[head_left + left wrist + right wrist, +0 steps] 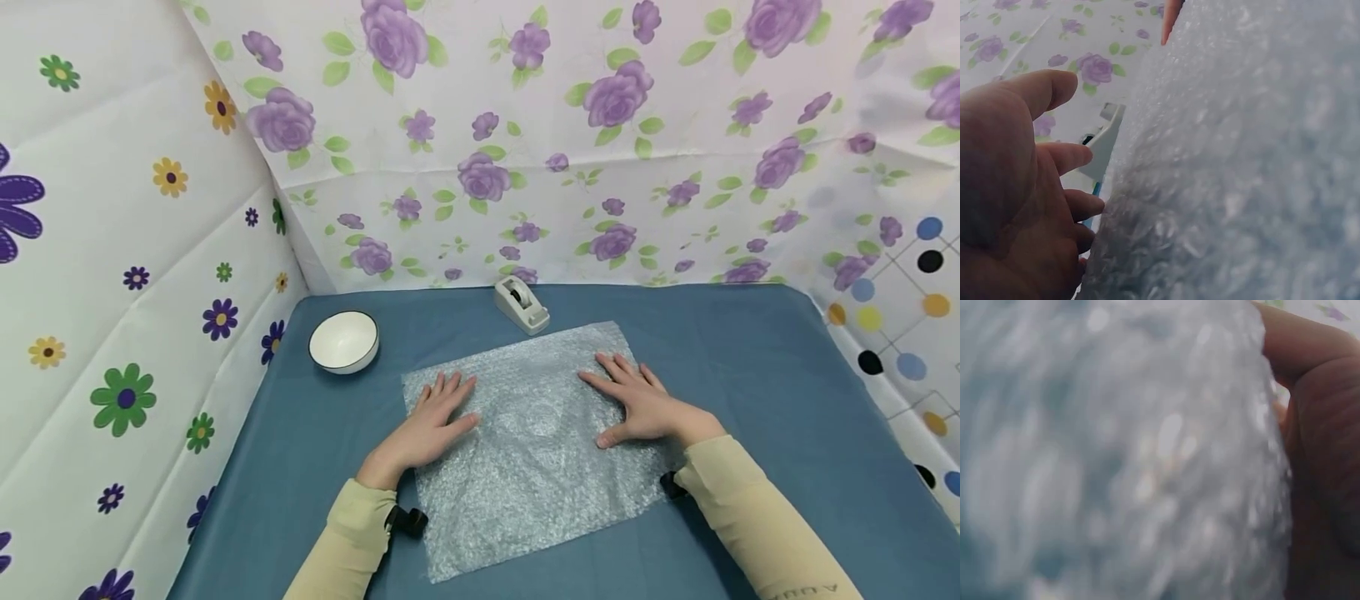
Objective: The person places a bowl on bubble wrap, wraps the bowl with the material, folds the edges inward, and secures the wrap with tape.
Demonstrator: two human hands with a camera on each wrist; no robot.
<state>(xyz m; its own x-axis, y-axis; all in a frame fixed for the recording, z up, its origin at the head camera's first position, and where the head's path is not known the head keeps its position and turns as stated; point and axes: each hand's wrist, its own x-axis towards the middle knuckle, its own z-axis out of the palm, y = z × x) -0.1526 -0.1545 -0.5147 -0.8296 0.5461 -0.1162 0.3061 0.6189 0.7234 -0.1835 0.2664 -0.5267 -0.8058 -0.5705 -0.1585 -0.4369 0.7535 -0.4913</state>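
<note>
A sheet of clear bubble wrap [525,467] lies spread on the blue cloth, turned slightly askew and a little wrinkled. On its left part rests my left hand [429,425], fingers spread and pointing away from me. My right hand [641,404] lies on the right part, also with spread fingers. Neither hand grips anything. In the left wrist view the left fingertips [1088,203] meet the sheet's surface. The bubble wrap [1129,456] fills most of the right wrist view and hides part of the right hand [1329,431].
A white bowl with a dark rim [343,342] stands at the back left. Behind the sheet, close to its far edge, is a white tape dispenser [522,305]. Flowered sheets [420,208] hang behind and left of the blue-covered table [757,367]; a dotted one hangs on the right.
</note>
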